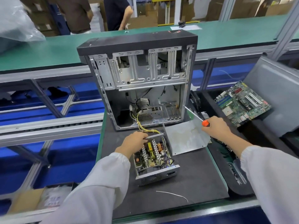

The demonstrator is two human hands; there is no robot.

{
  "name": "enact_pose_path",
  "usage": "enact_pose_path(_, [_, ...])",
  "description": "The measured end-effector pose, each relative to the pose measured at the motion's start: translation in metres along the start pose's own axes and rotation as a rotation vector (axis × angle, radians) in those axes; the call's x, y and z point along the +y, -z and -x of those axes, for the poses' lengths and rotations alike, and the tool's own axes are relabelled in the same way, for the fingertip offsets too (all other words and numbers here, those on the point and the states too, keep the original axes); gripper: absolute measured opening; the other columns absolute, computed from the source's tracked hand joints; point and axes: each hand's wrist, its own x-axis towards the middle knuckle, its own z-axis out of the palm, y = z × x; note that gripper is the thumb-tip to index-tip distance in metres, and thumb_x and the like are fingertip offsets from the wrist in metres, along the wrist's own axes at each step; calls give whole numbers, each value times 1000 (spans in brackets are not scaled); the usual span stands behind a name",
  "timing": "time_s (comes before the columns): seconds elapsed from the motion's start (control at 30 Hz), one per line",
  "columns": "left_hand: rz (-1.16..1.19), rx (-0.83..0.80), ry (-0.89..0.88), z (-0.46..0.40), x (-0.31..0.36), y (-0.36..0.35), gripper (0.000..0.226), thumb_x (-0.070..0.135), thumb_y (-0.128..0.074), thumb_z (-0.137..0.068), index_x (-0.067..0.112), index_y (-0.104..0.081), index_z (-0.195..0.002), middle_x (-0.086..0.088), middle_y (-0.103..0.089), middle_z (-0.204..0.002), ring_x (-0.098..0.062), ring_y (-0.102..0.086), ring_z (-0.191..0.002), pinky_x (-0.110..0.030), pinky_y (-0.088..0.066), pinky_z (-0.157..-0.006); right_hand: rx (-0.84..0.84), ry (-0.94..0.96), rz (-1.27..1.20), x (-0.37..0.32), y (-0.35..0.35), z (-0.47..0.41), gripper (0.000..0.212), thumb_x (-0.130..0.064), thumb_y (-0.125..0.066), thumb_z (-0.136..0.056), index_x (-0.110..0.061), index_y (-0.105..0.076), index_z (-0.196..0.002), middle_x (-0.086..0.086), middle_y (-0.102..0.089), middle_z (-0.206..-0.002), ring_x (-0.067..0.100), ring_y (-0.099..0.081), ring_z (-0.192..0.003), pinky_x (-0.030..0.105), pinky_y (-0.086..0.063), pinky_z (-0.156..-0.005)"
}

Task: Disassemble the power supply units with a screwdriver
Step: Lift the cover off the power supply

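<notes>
Metal power supply unit sits open on dark tabletop mat, before computer case, circuit board exposed. Left hand grips far rim of its housing. Right hand curls round orange-handled screwdriver, tip raised, off work. Removed cover lies beside. Likely next: board screws; brace housing firm, seat tip square, avoid yellow wires.

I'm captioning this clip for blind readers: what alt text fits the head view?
A person's left hand holds the far edge of an opened power supply unit on a dark mat, while the right hand grips an orange-handled screwdriver. The unit's removed metal cover lies beside it, before an emptied computer case.
</notes>
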Motion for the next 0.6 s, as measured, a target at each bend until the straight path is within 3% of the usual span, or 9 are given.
enact_pose_path(0.17, [29, 91, 24, 6, 5, -2, 20, 21, -44, -103, 13, -52, -86, -4, -60, -88, -30, -59, -90, -40, -48, -74, -1, -86, -62, 0, -14, -8, 37, -10, -56, -84, -12, -34, -55, 7, -41, -55, 26, -42, -60, 31, -29, -51])
enact_pose_path(0.27, [95, 160, 48, 9, 7, -1, 12, 22, -52, -100, 18, -63, -103, 0, -67, -101, -26, -60, -99, -38, -49, -78, -4, -115, -106, 3, -18, -9, 35, -12, -56, -85, -11, -38, -56, 9, -46, -58, 27, -48, -63, 31, -34, -55])
enact_pose_path(0.37, [172, 229, 14, 17, 3, 1, 30, 21, -59, -96, 23, -57, -126, 4, -60, -125, -19, -54, -116, -38, -49, -90, 64, -86, -79, 2, -12, -2, 34, -21, -61, -87, -8, -47, -58, 12, -56, -62, 31, -57, -66, 31, -40, -56])
enact_pose_path(0.43, [228, 318, -37, 27, 1, 0, 38, 17, -59, -95, 19, -53, -132, 3, -53, -133, -15, -50, -120, -32, -45, -96, 207, 3, -17, -7, -4, 6, 35, -29, -63, -89, -10, -53, -62, 9, -57, -64, 33, -57, -67, 32, -41, -56])
enact_pose_path(0.5, [300, 429, -80, 40, -1, -3, 37, 12, -58, -95, 15, -53, -131, 2, -50, -132, -12, -52, -113, -19, -41, -93, 315, 115, 23, -23, 2, 18, 27, -30, -63, -90, -12, -60, -70, 6, -56, -72, 33, -56, -71, 35, -44, -59])
enact_pose_path(0.53, [347, 483, -96, 47, 0, -5, 34, 10, -58, -94, 14, -56, -128, 2, -50, -128, -10, -53, -107, -12, -39, -88, 303, 155, 2, -33, 3, 25, 22, -29, -65, -89, -13, -62, -74, 4, -57, -74, 32, -57, -72, 34, -45, -60])
enact_pose_path(0.6, [460, 554, -109, 60, 5, -10, 26, 7, -59, -93, 13, -61, -118, 3, -53, -117, -6, -53, -98, -3, -35, -83, 105, 199, -194, -54, -2, 44, 19, -27, -71, -85, -14, -64, -75, -5, -58, -61, 17, -57, -58, 25, -42, -52])
